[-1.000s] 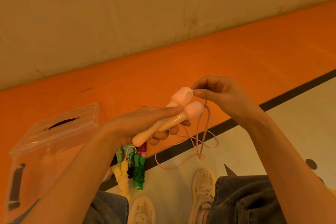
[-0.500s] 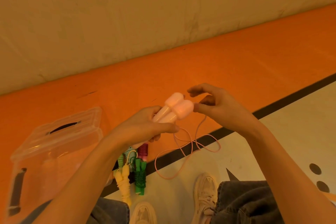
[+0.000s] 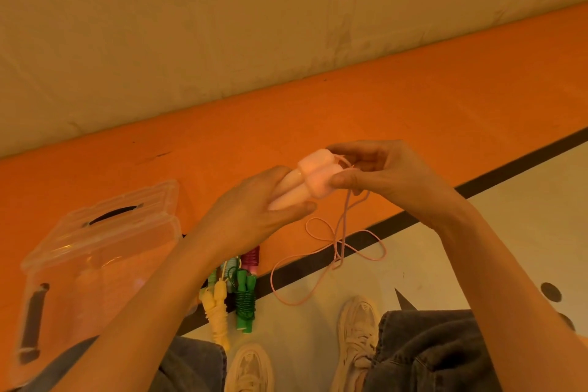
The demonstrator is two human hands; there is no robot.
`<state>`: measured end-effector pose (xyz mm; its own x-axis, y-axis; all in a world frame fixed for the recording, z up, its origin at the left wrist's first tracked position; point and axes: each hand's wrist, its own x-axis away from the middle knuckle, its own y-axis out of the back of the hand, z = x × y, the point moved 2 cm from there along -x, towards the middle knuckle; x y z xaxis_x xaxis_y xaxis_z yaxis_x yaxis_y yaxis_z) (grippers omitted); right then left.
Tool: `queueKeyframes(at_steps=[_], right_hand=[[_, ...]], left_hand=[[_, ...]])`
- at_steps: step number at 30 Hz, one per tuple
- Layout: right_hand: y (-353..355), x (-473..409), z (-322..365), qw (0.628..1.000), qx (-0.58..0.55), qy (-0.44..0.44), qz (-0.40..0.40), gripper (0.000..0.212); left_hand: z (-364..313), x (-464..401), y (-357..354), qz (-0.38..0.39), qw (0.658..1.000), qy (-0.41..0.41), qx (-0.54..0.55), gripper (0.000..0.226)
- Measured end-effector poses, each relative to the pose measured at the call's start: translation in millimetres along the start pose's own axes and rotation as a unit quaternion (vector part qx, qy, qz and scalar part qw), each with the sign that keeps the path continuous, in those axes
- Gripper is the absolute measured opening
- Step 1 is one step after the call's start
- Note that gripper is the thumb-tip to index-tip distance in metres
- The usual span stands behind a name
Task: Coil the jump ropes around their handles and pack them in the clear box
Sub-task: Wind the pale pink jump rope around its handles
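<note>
L hand [image 3: 254, 216]: centre of frame, fingers and thumb curled round the lower shafts of the pink handles [image 3: 305, 183]; firm grip.
R hand [image 3: 381, 172]: just at 3 o'clock of L hand, thumb and fingertips pinching the pink cord [image 3: 337, 251] at the handles' capped ends.
Pink handles: two, held side by side, caps pointing to 2 o'clock, raised above the floor.
Pink cord: hangs from R hand toward 6 o'clock, loose loops lying across the black line [image 3: 493, 188] and pale floor; not yet wound.
Clear box [image 3: 92, 267]: at 8 o'clock of hands, on orange floor [image 3: 413, 111], lid tilted back, dark handle on lid; contents cannot be made out.
Coiled ropes on floor: yellow rope [image 3: 218, 312], green rope [image 3: 245, 302], magenta rope [image 3: 251, 259], grouped at 6 o'clock under L forearm, just beside box at its 3 o'clock, outside it. A teal piece behind them, partly hidden.
Person: seated, jeans [image 3: 429, 350] and pale shoes [image 3: 358, 321] at 5–6 o'clock.
Wall [image 3: 254, 25]: beige, 12 o'clock.
</note>
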<state>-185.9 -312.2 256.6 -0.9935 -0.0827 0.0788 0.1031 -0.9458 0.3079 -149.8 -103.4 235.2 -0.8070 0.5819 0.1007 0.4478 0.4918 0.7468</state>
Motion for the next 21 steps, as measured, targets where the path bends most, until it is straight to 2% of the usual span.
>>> queueKeyframes(at_steps=[2, 4, 8, 10, 14, 18, 21], right_hand=[[0, -2, -2, 1.0, 0.016, 0.003, -0.024, 0.055], [1, -3, -2, 0.999, 0.017, 0.009, -0.038, 0.054], [9, -2, 1, 1.0, 0.004, 0.019, -0.005, 0.051], [15, 0, 0, 0.999, 0.04, 0.012, 0.012, 0.05], [19, 2, -3, 0.996, 0.091, 0.014, -0.009, 0.035], [19, -3, -8, 0.992, 0.119, 0.021, -0.04, 0.019], [16, -6, -10, 0.989, 0.138, 0.018, -0.047, 0.019]], left_hand=[[-1, 0, -1, -0.045, 0.994, -0.021, -0.101, 0.057], [-7, 2, 1, -0.074, 0.988, -0.023, -0.134, 0.062], [-12, 5, 8, -0.079, 0.989, -0.018, -0.128, 0.062], [-7, 6, 11, -0.063, 0.992, -0.023, -0.106, 0.068], [-2, 8, 12, -0.048, 0.995, -0.043, -0.082, 0.076], [-5, 9, 8, -0.048, 0.994, -0.045, -0.088, 0.062], [-7, 9, 8, -0.054, 0.995, -0.04, -0.078, 0.054]])
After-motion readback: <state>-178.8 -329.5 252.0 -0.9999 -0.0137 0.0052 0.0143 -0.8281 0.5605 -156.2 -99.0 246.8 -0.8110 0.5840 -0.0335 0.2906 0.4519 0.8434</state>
